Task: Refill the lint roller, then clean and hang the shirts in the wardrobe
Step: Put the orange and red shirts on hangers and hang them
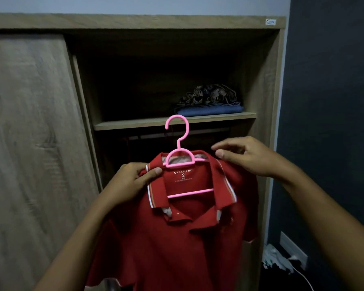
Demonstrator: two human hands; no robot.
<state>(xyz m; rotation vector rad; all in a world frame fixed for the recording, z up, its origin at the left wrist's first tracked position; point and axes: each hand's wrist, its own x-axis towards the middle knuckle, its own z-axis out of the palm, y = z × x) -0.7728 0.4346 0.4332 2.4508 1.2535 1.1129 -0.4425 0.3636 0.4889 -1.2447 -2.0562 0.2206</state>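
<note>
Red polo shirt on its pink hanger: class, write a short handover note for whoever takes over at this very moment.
Left hand grips the red polo shirt at its collar and shoulder. Right hand is open, fingers by the other shoulder; contact unclear.
The shirt sits on the pink hanger, held up before the open wardrobe, hook not yet on the rail.
Done: shirt on hanger. Left: hook it on the rail. Lint roller not in view; cleaning cannot be judged.

Wooden wardrobe (25, 122) beside dark blue wall (328, 101)
</note>
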